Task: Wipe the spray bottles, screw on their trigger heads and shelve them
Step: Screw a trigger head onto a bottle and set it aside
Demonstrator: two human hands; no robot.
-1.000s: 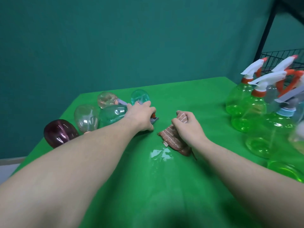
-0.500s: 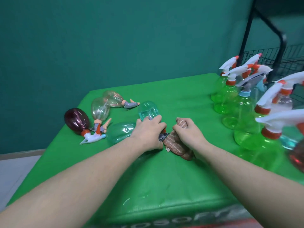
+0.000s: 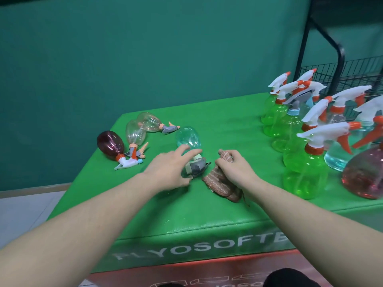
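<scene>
The pad (image 3: 207, 224) is green, with white lettering on its near edge. The right hand (image 3: 238, 172) grips the cloth (image 3: 217, 181), a brown-and-white striped rag bunched on the pad; fingers are curled round its upper end. Just left of the cloth, the left hand (image 3: 167, 170) is spread, fingers extended and blurred, over the teal bottle (image 3: 187, 137); whether they touch it cannot be told. The teal bottle lies on its side, clear-tinted, base pointing away, its grey trigger head (image 3: 195, 168) beside the left hand. Farther left lie a maroon bottle (image 3: 109, 145) and two clear bottles (image 3: 135, 133), all on their sides with heads attached. At right, upright green bottles (image 3: 304, 172) with white-and-orange heads stand grouped. Behind them is a black wire rack (image 3: 339, 67).
</scene>
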